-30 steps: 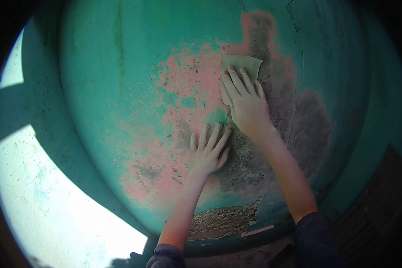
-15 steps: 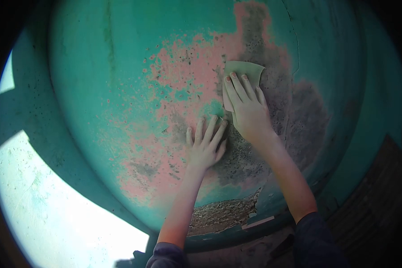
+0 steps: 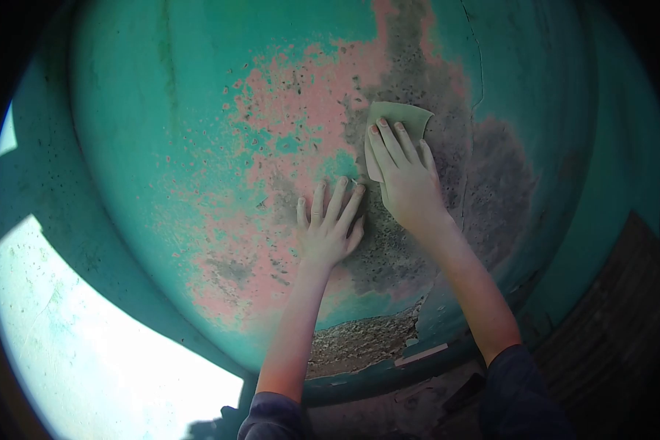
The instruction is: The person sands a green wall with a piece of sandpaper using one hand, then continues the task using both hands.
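Observation:
A pale grey-green sheet of sandpaper (image 3: 412, 116) lies against a worn green wall (image 3: 220, 66). My right hand (image 3: 409, 183) presses the sheet to the wall with its fingers together over it, and the upper corners stick out past the fingertips. Lower and to the left, my left hand (image 3: 326, 231) rests on the wall with fingers spread and nothing in it. Around both hands the paint is worn through to a pink layer (image 3: 301, 95) and a rough dark grey patch (image 3: 396, 253).
A thin crack (image 3: 479, 66) runs down the wall on the right. Near the bottom, broken plaster (image 3: 367, 345) exposes coarse material above a ledge (image 3: 422, 355). Bright light falls on a pale surface (image 3: 110, 330) at lower left.
The view has shifted, so the wall and my left hand sit slightly higher and further left. Against the wall, my right hand and the sandpaper have slid a little downward.

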A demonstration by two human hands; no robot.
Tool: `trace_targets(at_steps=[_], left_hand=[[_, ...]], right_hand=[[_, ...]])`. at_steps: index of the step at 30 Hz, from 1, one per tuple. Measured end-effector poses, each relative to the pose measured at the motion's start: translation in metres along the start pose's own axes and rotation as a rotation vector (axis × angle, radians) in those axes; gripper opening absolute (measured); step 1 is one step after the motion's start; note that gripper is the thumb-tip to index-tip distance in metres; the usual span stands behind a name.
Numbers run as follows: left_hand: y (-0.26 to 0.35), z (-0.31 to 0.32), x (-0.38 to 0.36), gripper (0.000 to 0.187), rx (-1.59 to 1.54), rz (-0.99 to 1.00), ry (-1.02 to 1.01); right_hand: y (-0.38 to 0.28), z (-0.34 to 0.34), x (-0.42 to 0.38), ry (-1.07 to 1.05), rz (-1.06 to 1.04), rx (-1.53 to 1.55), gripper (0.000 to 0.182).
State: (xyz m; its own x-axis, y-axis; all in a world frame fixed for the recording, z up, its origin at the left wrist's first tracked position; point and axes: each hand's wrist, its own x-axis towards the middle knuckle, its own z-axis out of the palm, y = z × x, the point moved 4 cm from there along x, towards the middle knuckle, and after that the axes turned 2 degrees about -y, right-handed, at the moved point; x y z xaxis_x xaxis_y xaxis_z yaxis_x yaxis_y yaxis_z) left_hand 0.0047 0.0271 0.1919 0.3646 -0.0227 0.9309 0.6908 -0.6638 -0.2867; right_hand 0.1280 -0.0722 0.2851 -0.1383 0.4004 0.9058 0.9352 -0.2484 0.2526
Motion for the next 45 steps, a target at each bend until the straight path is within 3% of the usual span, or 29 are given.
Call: trace_targets(at_steps=[6, 17, 24, 28, 31, 35, 38, 39, 41, 43, 45], left_hand=[[0.0, 0.001, 0.0, 0.062, 0.0, -0.012, -0.032], [0.004, 0.003, -0.003, 0.062, 0.036, -0.028, -0.032], [0.004, 0.003, -0.006, 0.063, 0.038, -0.031, -0.049], [0.004, 0.003, -0.007, 0.063, 0.043, -0.017, -0.053], [0.004, 0.005, -0.011, 0.063, 0.049, -0.012, -0.047], [0.004, 0.008, -0.014, 0.061, 0.055, 0.015, 0.013], [0.003, 0.009, -0.015, 0.061, 0.077, 0.016, 0.015], [0.004, 0.009, -0.015, 0.061, 0.075, 0.016, 0.012], [0.004, 0.009, -0.016, 0.061, 0.071, 0.014, 0.003], [0.004, 0.009, -0.015, 0.061, 0.077, 0.02, -0.003], [0.005, 0.011, -0.016, 0.061, 0.087, 0.016, -0.014]], right_hand=[[0.006, -0.008, 0.047, 0.103, 0.011, 0.056, 0.063], [-0.018, 0.038, -0.121, -0.216, 0.056, 0.124, 0.064], [-0.007, 0.026, -0.097, -0.153, 0.106, 0.165, 0.068], [-0.017, 0.028, -0.115, -0.241, 0.03, 0.158, 0.07], [-0.01, 0.031, -0.112, -0.203, 0.133, 0.109, 0.071], [-0.014, 0.036, -0.124, -0.256, 0.008, 0.123, 0.072], [0.006, 0.049, -0.134, -0.087, 0.373, 0.143, 0.074], [0.006, 0.05, -0.138, -0.09, 0.374, 0.143, 0.074], [-0.014, 0.053, -0.154, -0.267, -0.022, 0.154, 0.074], [-0.017, 0.063, -0.167, -0.283, -0.105, 0.189, 0.074], [0.003, 0.068, -0.178, -0.104, 0.386, 0.218, 0.075]])
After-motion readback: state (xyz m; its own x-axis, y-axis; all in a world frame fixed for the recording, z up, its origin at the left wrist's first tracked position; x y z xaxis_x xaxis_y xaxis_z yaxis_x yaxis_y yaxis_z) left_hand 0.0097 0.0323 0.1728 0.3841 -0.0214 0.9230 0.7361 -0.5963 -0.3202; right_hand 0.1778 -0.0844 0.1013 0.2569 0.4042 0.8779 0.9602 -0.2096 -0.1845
